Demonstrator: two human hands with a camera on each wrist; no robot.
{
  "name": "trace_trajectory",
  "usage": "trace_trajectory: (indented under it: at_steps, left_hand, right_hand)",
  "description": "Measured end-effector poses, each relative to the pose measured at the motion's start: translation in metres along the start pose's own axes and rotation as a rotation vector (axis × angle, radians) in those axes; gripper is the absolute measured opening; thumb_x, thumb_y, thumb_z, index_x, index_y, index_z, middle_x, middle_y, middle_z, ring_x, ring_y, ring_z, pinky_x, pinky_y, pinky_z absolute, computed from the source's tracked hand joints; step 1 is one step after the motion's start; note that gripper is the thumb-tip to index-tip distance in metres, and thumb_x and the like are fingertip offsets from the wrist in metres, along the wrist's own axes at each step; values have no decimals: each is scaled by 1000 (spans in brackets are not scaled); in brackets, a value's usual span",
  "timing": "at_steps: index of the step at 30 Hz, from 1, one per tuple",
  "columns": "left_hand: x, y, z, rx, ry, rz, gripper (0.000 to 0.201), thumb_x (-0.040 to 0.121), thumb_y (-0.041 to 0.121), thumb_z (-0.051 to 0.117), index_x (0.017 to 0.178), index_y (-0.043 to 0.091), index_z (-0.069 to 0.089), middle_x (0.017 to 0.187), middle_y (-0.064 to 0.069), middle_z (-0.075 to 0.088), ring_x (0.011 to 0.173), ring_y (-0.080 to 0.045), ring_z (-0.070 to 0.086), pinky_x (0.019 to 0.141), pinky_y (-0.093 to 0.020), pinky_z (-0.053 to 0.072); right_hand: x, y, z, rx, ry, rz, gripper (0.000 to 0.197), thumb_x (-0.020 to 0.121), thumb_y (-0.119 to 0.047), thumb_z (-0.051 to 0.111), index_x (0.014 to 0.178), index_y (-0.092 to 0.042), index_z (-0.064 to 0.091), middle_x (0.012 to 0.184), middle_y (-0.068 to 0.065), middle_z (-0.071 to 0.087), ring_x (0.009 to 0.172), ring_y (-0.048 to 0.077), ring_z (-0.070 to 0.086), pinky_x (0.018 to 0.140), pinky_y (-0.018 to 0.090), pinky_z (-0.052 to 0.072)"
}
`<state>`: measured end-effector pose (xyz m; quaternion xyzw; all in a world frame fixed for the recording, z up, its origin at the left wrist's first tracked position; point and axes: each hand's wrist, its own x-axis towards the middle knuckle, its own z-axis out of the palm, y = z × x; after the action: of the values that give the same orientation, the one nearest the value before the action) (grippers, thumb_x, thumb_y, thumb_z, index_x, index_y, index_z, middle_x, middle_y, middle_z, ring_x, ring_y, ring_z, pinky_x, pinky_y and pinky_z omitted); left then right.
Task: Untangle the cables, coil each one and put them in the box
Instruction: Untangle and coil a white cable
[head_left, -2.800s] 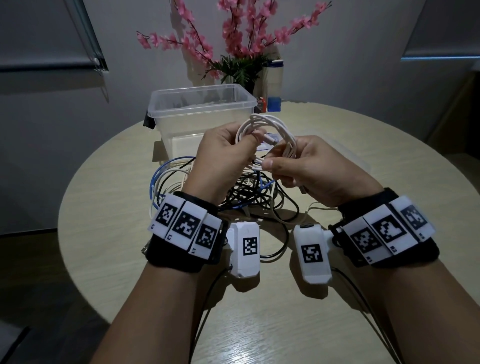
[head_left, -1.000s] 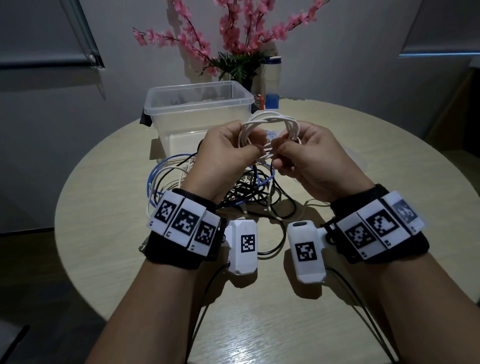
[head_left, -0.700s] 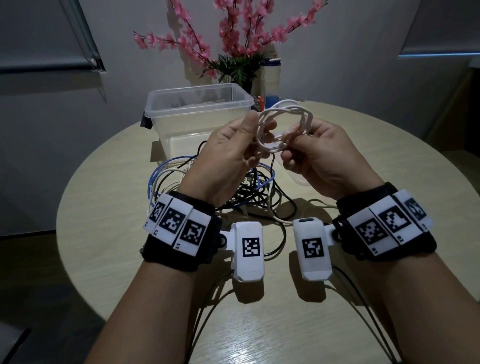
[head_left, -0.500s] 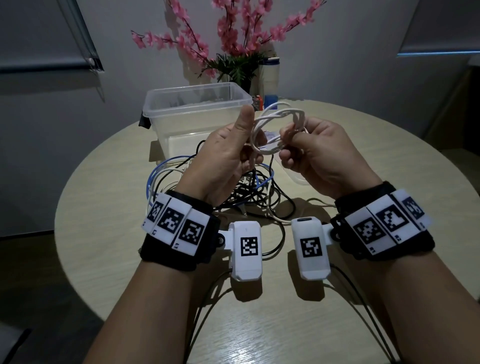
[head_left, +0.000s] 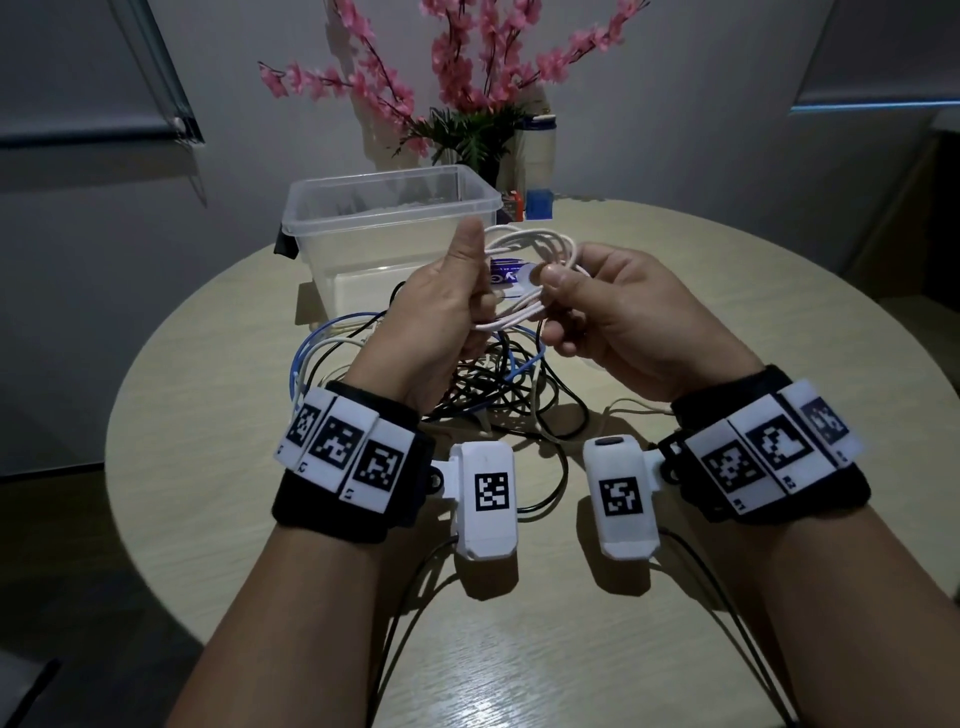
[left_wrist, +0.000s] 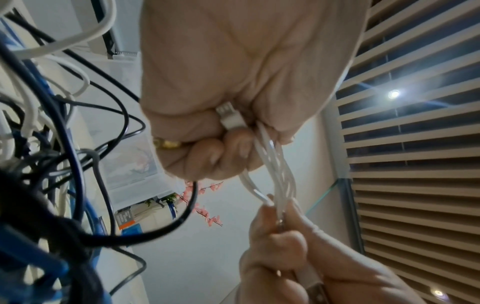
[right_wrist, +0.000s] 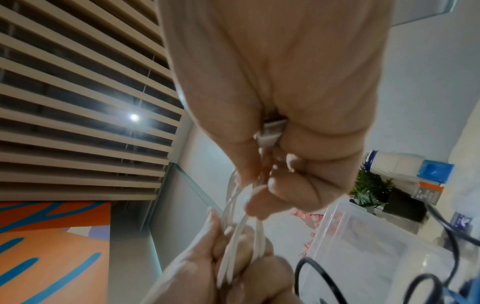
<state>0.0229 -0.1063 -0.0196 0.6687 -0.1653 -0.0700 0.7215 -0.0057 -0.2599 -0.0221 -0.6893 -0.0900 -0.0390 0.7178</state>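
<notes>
Pinching white cable coil (head_left: 524, 275): L hand (head_left: 441, 322) & R hand (head_left: 618, 317) grip closed tight on it.

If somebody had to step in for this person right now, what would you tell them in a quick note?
Left hand grips one side of the white cable coil, thumb up; a plug shows in its fist.
Right hand pinches the other side, also with a plug in its fist.
The coil is held above the table, in front of the clear box.
Done: the white cable is coiled.
Left: box it, then untangle and coil the black, blue and white tangled cables.
</notes>
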Motion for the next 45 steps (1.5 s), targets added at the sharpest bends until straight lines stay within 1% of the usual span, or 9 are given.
trace_trajectory:
  at_steps: [5,13,16,18,22,26,33,39,45]
  left_hand:
    - [4,-2,-8,-8,87,-22,46,96,54,35,62,23,38,45,13,35,40,-5,27,45,-23,21]
    - [3,-7,-2,166,5,-62,52,97,47,42,51,23,54,45,13,36,44,-8,28,48,-25,23]
    - [3,-10,-1,256,-9,-52,47,96,48,41,65,29,70,47,13,36,46,-9,29,50,-26,24]
    - [5,-10,-4,252,50,-47,38,95,49,43,87,15,57,50,10,37,48,-11,31,50,-27,26]
    - [6,-12,-6,245,91,-46,47,95,49,43,63,21,61,51,9,38,47,-11,31,49,-28,27]
    - [6,-13,-5,304,42,-19,40,97,46,40,82,14,59,56,6,39,48,-10,33,48,-26,28]
    - [1,-8,0,47,-79,-35,40,100,41,35,66,21,43,53,8,35,46,-7,29,48,-24,24]
    - [-3,-4,4,-102,-202,-27,62,100,42,30,49,24,59,54,8,28,49,-8,23,50,-25,20]
    - [-5,-1,6,-197,-195,21,61,102,39,27,53,21,59,50,9,32,42,-4,28,44,-18,24]
  right_hand:
    - [-5,-6,-11,-24,-110,108,21,99,-12,43,90,-8,61,68,4,47,56,13,47,56,23,38]
    - [3,-11,-14,209,180,124,26,97,-8,32,75,-13,45,55,-1,31,48,12,30,48,24,28]
    - [2,-13,-15,359,170,108,25,95,-10,33,75,-12,48,57,-1,38,51,12,36,53,24,31]
    - [-1,-12,-16,308,122,71,28,92,-15,41,69,-14,58,65,1,49,61,13,44,60,26,33]
    - [-5,-12,-15,86,9,-21,6,83,-13,63,84,-8,66,71,2,50,58,8,41,49,16,32]
    - [-3,-8,-14,94,30,-37,16,73,-14,67,87,-5,65,64,-3,60,58,8,45,52,16,36]
    - [-3,-6,-9,-30,214,-176,9,73,-4,74,74,-7,66,74,11,68,57,15,49,45,20,30]
    - [0,-1,-3,29,213,-241,22,74,14,69,67,-2,57,85,27,63,85,39,67,79,48,57]
    - [-1,-2,-4,-13,116,-213,31,81,10,62,84,-15,44,87,17,69,67,18,63,58,23,43]
